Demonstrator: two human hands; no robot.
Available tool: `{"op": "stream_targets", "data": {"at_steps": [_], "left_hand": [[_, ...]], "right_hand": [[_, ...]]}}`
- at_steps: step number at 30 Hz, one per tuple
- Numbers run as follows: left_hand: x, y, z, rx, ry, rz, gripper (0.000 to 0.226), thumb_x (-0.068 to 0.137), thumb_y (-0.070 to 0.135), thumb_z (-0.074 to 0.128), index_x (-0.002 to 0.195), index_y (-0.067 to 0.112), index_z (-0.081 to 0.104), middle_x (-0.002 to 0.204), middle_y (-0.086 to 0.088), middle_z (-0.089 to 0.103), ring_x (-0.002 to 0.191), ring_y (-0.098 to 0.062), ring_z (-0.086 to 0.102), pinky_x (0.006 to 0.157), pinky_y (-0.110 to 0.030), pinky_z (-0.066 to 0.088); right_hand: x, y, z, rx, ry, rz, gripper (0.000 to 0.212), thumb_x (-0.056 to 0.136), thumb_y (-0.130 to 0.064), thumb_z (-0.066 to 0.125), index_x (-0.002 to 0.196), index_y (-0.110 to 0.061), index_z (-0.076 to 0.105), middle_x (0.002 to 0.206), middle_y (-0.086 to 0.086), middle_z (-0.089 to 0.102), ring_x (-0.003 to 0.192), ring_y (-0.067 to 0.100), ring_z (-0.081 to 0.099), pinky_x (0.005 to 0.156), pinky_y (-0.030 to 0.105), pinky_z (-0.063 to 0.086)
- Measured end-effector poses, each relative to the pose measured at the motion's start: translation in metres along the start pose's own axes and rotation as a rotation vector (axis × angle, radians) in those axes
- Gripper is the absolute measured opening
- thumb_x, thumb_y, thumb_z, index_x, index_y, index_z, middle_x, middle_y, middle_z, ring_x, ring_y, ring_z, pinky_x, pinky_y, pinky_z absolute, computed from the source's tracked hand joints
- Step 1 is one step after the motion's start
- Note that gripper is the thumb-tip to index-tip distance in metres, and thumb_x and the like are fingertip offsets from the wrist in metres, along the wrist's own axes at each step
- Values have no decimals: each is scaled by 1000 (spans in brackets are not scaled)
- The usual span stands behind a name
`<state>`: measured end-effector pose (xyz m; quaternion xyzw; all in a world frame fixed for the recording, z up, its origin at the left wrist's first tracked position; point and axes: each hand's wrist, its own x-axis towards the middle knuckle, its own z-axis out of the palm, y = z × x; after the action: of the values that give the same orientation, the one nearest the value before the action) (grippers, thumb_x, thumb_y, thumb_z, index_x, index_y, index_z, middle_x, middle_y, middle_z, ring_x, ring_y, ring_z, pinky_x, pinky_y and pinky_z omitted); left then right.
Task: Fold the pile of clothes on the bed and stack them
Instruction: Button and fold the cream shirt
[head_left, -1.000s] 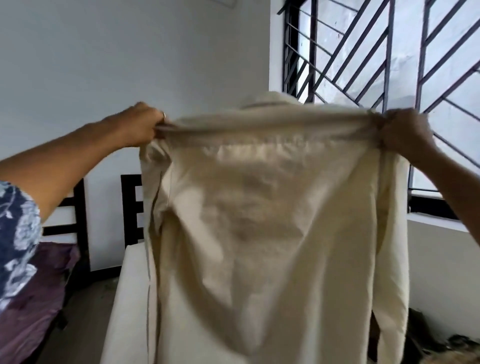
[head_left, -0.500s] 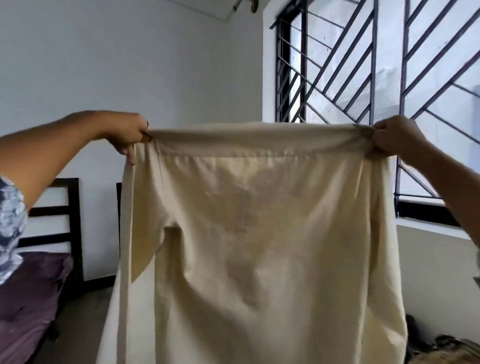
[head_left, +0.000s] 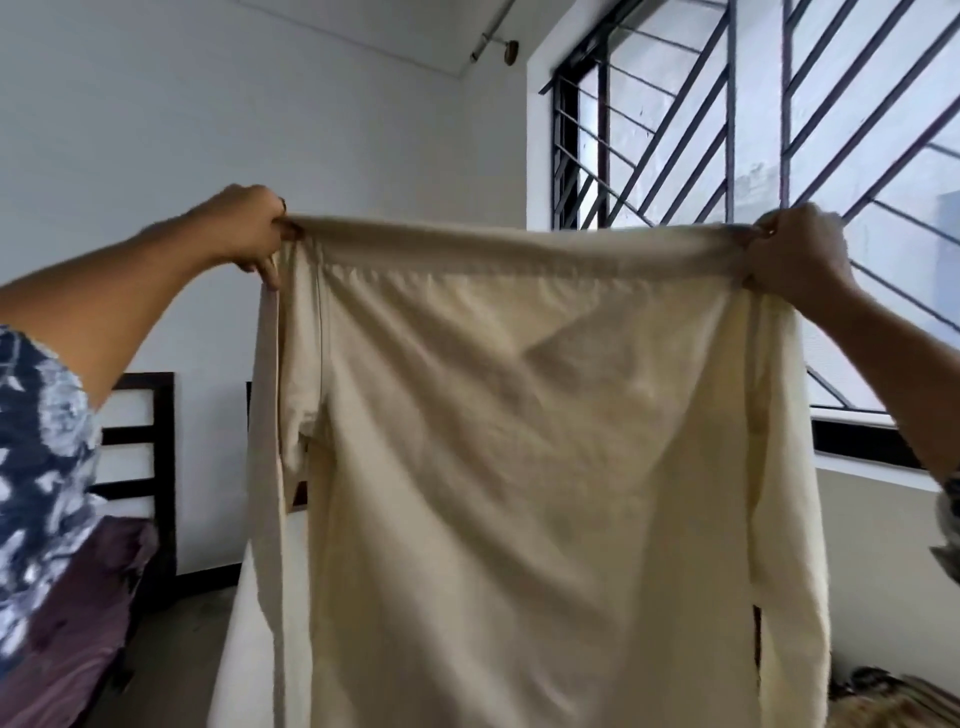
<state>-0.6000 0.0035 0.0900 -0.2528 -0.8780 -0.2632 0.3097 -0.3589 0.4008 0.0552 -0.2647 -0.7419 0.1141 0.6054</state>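
A cream long-sleeved shirt (head_left: 519, 441) hangs spread out in the air in front of me, filling the middle of the view. My left hand (head_left: 249, 228) pinches its upper left corner at the shoulder. My right hand (head_left: 795, 254) grips the upper right corner at the same height. The top edge is pulled taut between them. A sleeve hangs straight down along each side. The pile of clothes and the bed surface are hidden behind the shirt.
A dark wooden headboard (head_left: 140, 441) stands against the white wall at left, with purple bedding (head_left: 78, 623) below it. A barred window (head_left: 753, 130) fills the upper right. Dark patterned fabric (head_left: 893, 701) lies at the bottom right corner.
Both hands have moved apart and stretched the shirt's top edge wider and flatter. The collar that stuck up behind the top edge no longer shows. The view has tilted upward.
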Motion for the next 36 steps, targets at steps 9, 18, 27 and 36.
{"op": "stream_targets", "data": {"at_steps": [9, 18, 27, 36], "left_hand": [[-12, 28, -53, -251, 556, -3, 31, 95, 11, 42, 121, 6, 59, 123, -22, 59, 110, -39, 58, 88, -39, 52], [-9, 34, -109, -20, 763, 367, 37, 92, 25, 30, 107, -3, 49, 108, -32, 52, 105, -45, 51, 83, -49, 40], [0, 11, -8, 67, 331, 196, 31, 97, 23, 51, 90, -5, 62, 91, -36, 63, 94, -46, 60, 87, -47, 45], [-7, -56, 208, 29, -154, 15, 27, 99, 23, 49, 95, 3, 66, 68, -21, 64, 66, -31, 62, 73, -33, 44]], "right_hand": [[0, -45, -54, 114, 329, 20, 34, 87, -18, 40, 104, -1, 64, 115, 28, 59, 106, 40, 51, 79, 41, 38], [61, -39, -92, 200, 450, 61, 13, 71, -37, 38, 62, -30, 31, 71, -15, 27, 85, 16, 37, 75, 41, 39], [0, 0, -26, 83, 165, 140, 40, 84, -30, 51, 114, -6, 62, 122, 25, 56, 112, 42, 54, 94, 45, 46], [-79, 111, 134, -65, -215, 258, 23, 84, -14, 54, 101, -2, 65, 112, 30, 59, 107, 45, 56, 90, 43, 46]]}}
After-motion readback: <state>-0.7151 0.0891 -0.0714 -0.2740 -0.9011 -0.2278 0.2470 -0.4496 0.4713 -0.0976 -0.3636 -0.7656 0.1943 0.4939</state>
